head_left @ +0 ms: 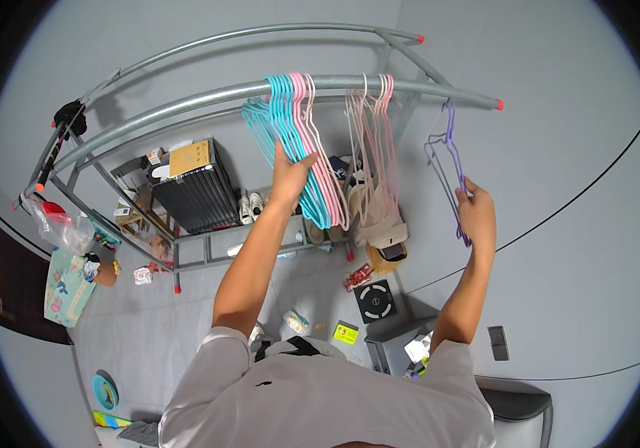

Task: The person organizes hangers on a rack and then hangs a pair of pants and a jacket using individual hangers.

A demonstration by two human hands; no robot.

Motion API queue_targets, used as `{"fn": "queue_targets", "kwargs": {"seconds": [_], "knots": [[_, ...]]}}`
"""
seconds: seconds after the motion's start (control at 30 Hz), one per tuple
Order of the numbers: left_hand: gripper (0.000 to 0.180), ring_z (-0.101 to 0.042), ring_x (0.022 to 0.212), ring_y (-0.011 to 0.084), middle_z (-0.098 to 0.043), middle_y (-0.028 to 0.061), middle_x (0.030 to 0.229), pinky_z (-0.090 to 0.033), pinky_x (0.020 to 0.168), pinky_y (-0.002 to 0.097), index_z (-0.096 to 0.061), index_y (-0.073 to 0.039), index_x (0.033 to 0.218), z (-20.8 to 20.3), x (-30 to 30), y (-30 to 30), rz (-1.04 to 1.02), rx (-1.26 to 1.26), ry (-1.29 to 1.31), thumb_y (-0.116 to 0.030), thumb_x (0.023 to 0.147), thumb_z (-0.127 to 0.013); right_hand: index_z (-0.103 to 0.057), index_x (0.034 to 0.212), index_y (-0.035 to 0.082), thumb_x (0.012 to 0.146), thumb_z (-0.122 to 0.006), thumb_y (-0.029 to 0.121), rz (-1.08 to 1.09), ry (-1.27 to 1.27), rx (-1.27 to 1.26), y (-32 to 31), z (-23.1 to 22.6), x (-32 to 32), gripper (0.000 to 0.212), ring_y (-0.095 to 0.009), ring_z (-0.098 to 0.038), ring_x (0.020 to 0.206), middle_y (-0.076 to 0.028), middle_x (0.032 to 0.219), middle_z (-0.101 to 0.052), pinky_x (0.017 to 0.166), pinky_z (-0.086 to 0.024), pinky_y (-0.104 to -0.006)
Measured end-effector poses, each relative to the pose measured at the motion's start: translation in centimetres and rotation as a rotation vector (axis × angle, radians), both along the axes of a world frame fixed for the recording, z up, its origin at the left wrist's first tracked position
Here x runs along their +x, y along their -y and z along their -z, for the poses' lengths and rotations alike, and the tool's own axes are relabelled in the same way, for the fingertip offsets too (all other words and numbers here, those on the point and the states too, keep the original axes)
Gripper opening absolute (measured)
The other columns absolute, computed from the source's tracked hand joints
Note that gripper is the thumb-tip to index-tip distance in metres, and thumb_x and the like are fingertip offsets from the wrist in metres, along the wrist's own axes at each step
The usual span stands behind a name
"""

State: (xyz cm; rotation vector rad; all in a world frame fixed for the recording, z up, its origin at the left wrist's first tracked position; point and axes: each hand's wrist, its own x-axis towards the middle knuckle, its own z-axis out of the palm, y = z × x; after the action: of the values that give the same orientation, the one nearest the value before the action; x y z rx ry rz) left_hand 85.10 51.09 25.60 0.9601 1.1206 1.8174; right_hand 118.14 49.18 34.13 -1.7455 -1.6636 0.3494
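Note:
Blue hangers (280, 112) and pink hangers (318, 160) hang bunched by their hooks on the front metal rail (223, 93). My left hand (290, 175) is closed round the side of this bunch, thumb over the pink ones. Farther right on the same rail hang several pale pink and cream hangers (381, 142), untouched. My right hand (477, 213) grips a purple hanger (454, 153) by its lower part, close to the rail's right end. Its hook is beside the rail; I cannot tell whether it rests on it. A greyish outline beside it could be another hanger or a shadow.
The rail belongs to a grey metal drying rack with red end caps (499, 104). Behind it stands a black ribbed cabinet (196, 194) with shoes (251, 207) alongside. A black scale (375, 301) and a yellow card (346, 333) lie on the floor. A plastic bag (62, 228) hangs left.

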Motion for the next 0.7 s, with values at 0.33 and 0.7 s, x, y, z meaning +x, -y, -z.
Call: {"fn": "queue_targets", "kwargs": {"seconds": [0.33, 0.7], "knots": [[0.057, -0.061, 0.097, 0.0198, -0.060, 0.0105, 0.109, -0.052, 0.082, 0.0323, -0.039, -0.001, 0.124, -0.6, 2.0, 0.5, -0.038, 0.079, -0.066, -0.004, 0.079, -0.074, -0.057, 0.129, 0.001, 0.091, -0.057, 0.013, -0.180, -0.207, -0.033, 0.0, -1.9, -1.7, 0.040, -0.008, -0.036, 0.051, 0.002, 0.058, -0.043, 0.049, -0.032, -0.0273], [0.085, -0.049, 0.121, 0.0275, -0.043, 0.0214, 0.137, -0.042, 0.100, 0.0347, -0.017, 0.004, 0.143, 1.3, 3.3, -2.4, -0.242, 0.050, -0.113, 0.001, 0.078, -0.072, -0.057, 0.128, 0.001, 0.092, -0.056, 0.018, -0.425, -0.252, -0.054, -7.8, 2.2, -3.5, 0.040, -0.010, -0.047, 0.054, -0.003, 0.062, -0.052, 0.053, -0.040, -0.0275]]}}
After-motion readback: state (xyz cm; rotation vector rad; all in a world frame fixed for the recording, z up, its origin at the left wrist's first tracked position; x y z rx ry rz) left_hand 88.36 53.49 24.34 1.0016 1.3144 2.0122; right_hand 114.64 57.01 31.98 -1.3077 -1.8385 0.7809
